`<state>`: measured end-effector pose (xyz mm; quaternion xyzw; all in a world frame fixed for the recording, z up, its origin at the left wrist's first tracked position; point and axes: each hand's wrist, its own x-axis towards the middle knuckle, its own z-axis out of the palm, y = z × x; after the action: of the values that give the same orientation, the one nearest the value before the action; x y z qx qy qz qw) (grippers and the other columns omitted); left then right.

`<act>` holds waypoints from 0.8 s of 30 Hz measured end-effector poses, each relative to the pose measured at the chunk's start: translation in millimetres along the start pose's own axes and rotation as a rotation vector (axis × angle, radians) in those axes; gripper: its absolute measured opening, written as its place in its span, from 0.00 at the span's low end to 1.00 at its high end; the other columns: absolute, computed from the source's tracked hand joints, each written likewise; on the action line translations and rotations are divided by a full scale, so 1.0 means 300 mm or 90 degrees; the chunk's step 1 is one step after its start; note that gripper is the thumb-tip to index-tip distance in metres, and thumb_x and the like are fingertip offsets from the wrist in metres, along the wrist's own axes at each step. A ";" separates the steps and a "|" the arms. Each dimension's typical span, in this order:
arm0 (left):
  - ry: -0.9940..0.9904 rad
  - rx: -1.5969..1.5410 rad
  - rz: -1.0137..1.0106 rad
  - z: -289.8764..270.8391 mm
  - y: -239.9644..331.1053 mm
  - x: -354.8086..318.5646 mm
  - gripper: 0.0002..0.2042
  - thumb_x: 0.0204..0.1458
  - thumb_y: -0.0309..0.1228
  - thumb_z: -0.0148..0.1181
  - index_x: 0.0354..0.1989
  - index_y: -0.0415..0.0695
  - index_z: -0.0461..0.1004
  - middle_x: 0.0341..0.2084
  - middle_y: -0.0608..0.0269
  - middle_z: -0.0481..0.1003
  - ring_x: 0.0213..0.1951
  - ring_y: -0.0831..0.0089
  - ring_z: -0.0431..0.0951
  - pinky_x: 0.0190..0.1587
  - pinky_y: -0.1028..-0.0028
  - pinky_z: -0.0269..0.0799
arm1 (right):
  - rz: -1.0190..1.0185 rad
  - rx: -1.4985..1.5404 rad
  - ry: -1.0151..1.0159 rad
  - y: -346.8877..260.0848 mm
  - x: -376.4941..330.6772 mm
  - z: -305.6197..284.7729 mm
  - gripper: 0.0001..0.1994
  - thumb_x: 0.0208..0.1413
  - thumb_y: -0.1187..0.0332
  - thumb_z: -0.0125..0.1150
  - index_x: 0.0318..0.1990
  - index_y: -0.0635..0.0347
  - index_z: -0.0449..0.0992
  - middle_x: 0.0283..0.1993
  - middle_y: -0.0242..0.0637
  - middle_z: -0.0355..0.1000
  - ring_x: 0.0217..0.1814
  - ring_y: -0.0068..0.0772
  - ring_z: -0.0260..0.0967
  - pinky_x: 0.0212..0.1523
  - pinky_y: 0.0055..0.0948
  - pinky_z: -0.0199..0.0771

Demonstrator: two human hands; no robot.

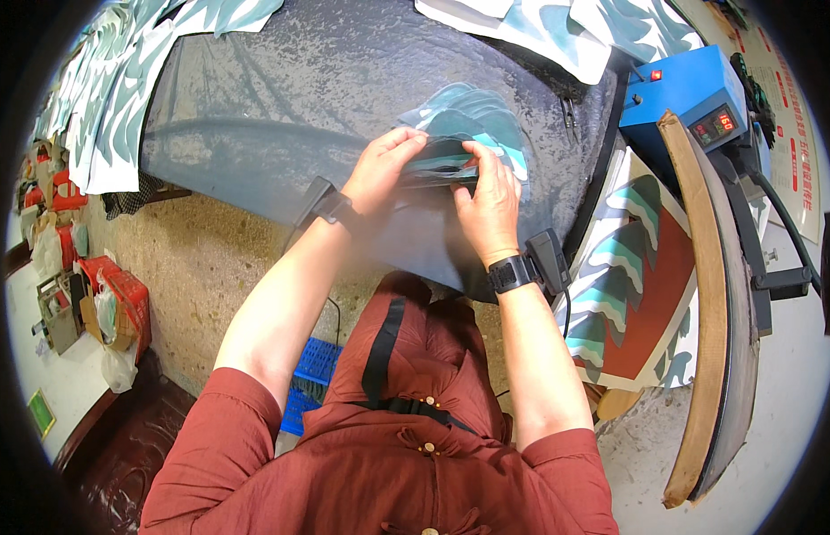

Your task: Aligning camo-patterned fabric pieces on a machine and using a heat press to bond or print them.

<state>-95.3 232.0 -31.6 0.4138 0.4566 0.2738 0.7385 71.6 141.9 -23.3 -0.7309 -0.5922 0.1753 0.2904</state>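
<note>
My left hand and my right hand both grip a stack of thin teal, white and dark cut-out pieces with wavy outlines. I hold the stack just above a dark grey speckled work surface. The left hand pinches the stack's left edge. The right hand's fingers press on its front edge. Each wrist carries a black band with a small black device.
A blue box with a red digit display stands at the right beside a curved wooden-edged press plate. A red sheet with teal wave shapes lies under it. More teal and white sheets hang at left. Red baskets sit below.
</note>
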 end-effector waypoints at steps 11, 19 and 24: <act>-0.020 -0.025 -0.017 0.004 0.007 -0.013 0.07 0.61 0.34 0.59 0.42 0.45 0.78 0.37 0.76 0.76 0.42 0.84 0.71 0.49 0.79 0.66 | 0.014 0.024 0.014 0.005 0.000 0.007 0.32 0.41 0.79 0.66 0.58 0.48 0.68 0.48 0.34 0.72 0.53 0.43 0.68 0.58 0.44 0.63; 0.004 0.010 -0.032 0.005 -0.008 0.022 0.09 0.61 0.35 0.60 0.45 0.45 0.77 0.38 0.73 0.76 0.43 0.83 0.72 0.50 0.78 0.67 | -0.108 -0.076 0.078 0.020 -0.016 0.001 0.18 0.42 0.77 0.67 0.43 0.50 0.74 0.46 0.37 0.72 0.54 0.43 0.69 0.60 0.46 0.60; 0.154 0.237 0.164 0.002 0.059 0.013 0.14 0.62 0.34 0.60 0.53 0.41 0.74 0.45 0.66 0.76 0.50 0.78 0.73 0.56 0.74 0.68 | -0.109 -0.053 -0.012 -0.031 -0.027 -0.087 0.14 0.46 0.72 0.66 0.42 0.52 0.74 0.39 0.40 0.75 0.49 0.44 0.72 0.60 0.48 0.61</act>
<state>-93.6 243.9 -18.1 0.5616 0.5275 0.3247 0.5486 78.3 129.7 1.8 -0.6876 -0.6617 0.1318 0.2682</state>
